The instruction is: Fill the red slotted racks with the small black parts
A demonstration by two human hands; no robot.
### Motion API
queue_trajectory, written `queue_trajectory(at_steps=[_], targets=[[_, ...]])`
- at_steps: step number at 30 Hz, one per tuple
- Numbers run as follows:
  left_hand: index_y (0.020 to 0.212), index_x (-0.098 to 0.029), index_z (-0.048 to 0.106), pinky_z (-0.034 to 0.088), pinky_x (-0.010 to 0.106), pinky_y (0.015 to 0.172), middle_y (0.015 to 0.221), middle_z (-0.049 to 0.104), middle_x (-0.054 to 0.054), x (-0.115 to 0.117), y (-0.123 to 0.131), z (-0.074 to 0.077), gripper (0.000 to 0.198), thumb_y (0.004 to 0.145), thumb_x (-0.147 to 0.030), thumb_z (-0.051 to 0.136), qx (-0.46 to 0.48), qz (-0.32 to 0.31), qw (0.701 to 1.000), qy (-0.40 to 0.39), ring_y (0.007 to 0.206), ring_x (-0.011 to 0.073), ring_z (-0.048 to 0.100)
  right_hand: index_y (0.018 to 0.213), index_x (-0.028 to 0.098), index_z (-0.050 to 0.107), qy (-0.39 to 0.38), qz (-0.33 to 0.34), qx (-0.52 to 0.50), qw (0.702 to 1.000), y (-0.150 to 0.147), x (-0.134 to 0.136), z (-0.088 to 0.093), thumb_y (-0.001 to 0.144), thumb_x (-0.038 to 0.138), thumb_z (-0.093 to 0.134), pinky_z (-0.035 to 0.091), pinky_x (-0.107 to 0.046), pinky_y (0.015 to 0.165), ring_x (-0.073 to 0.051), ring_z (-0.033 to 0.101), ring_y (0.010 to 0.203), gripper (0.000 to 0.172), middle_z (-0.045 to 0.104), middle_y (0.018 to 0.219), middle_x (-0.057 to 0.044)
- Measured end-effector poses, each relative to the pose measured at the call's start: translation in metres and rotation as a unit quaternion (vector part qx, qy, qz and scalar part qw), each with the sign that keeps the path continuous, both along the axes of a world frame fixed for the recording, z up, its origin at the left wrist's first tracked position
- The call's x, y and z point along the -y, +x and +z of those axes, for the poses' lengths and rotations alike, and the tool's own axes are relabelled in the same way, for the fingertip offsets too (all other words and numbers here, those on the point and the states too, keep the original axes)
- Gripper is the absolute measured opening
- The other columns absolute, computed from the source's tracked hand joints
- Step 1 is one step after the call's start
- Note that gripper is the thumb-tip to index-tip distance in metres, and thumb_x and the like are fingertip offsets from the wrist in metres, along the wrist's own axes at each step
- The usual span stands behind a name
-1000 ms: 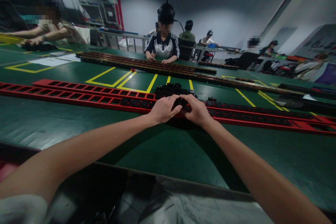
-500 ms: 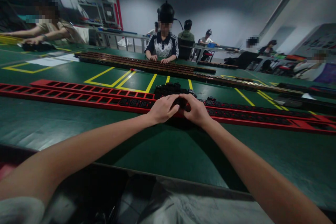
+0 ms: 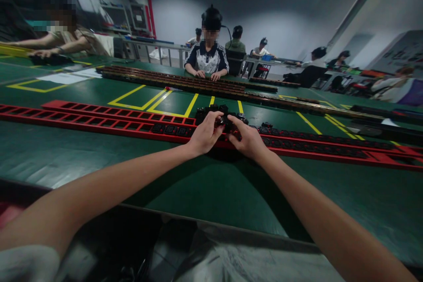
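Observation:
My left hand (image 3: 205, 133) and my right hand (image 3: 247, 138) meet over the nearer red slotted frame (image 3: 122, 131). Between their curled fingertips is a small black part (image 3: 224, 120), gripped from both sides. Square black pieces (image 3: 169, 129) fill slots of this frame just left of my hands, and more black pieces (image 3: 287, 142) sit in it on the right. Behind my fingers a pile of black parts (image 3: 204, 113) lies on the second red frame (image 3: 79, 108), whose left slots hold nothing. The fingers partly cover the part.
Long brown and black strips (image 3: 158, 78) lie across the green table (image 3: 109, 158), beyond yellow tape marks. A person (image 3: 207, 58) sits opposite with hands on them. Another person works at the left; others sit farther back.
My fingertips have lifted and parted slightly, showing more of the black part between them. The view has shifted a little.

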State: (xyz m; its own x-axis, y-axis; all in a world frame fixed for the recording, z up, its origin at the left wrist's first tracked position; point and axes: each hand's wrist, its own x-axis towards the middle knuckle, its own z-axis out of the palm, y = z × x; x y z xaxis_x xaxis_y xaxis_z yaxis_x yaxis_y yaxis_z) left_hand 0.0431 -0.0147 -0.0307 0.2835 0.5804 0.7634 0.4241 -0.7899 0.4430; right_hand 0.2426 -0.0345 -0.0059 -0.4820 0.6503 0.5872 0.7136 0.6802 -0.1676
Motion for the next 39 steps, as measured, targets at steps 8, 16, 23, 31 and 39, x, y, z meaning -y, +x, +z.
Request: queue_trajectory(at_steps=[8, 16, 23, 31, 39], targets=[[0.127, -0.019, 0.047, 0.051, 0.042, 0.101, 0.124, 0.054, 0.010, 0.009, -0.002, 0.008, 0.040, 0.090, -0.028, 0.059, -0.069, -0.019, 0.997, 0.011, 0.117, 0.0247, 0.057, 0.107, 0.019, 0.063, 0.046, -0.069, 0.020, 0.996, -0.003, -0.002, -0.004, 0.080, 0.029, 0.068, 0.049, -0.034, 0.067, -0.027, 0.069, 0.082, 0.029, 0.074, 0.094, -0.011], [0.132, -0.021, 0.049, 0.052, 0.042, 0.100, 0.125, 0.057, 0.010, 0.006, -0.002, 0.007, 0.049, 0.089, -0.036, 0.067, -0.116, -0.050, 0.992, 0.016, 0.118, 0.0257, 0.058, 0.084, 0.020, 0.061, 0.053, -0.051, 0.082, 0.994, 0.001, -0.004, -0.003, 0.084, 0.029, 0.063, 0.037, -0.029, 0.060, -0.022, 0.060, 0.071, 0.009, 0.068, 0.078, -0.007], [0.132, -0.016, 0.050, 0.053, 0.039, 0.094, 0.123, 0.059, 0.012, 0.004, -0.002, 0.006, 0.047, 0.096, -0.043, 0.059, -0.128, -0.025, 0.991, 0.014, 0.113, 0.0254, 0.060, 0.078, 0.020, 0.062, 0.031, 0.005, 0.083, 0.996, 0.006, -0.005, 0.003, 0.095, 0.026, 0.048, 0.038, -0.030, 0.062, -0.021, 0.060, 0.072, 0.024, 0.067, 0.077, -0.007], [0.132, -0.013, 0.053, 0.048, 0.042, 0.099, 0.121, 0.063, 0.011, 0.005, 0.000, 0.007, 0.042, 0.092, -0.021, 0.058, -0.194, 0.040, 0.980, 0.028, 0.111, 0.0265, 0.057, 0.094, 0.019, 0.069, 0.017, 0.006, -0.014, 1.000, 0.009, -0.008, 0.001, 0.093, 0.038, 0.057, 0.049, -0.034, 0.072, -0.023, 0.065, 0.081, 0.022, 0.071, 0.089, -0.008], [0.135, -0.019, 0.051, 0.044, 0.044, 0.103, 0.129, 0.060, 0.009, 0.015, 0.001, 0.013, 0.046, 0.089, -0.019, 0.053, -0.275, 0.064, 0.959, -0.008, 0.116, 0.0264, 0.054, 0.103, 0.019, 0.067, -0.052, 0.045, -0.020, 0.997, 0.012, -0.012, 0.001, 0.095, 0.038, 0.051, 0.049, -0.038, 0.081, -0.025, 0.064, 0.089, 0.026, 0.070, 0.097, -0.009]])
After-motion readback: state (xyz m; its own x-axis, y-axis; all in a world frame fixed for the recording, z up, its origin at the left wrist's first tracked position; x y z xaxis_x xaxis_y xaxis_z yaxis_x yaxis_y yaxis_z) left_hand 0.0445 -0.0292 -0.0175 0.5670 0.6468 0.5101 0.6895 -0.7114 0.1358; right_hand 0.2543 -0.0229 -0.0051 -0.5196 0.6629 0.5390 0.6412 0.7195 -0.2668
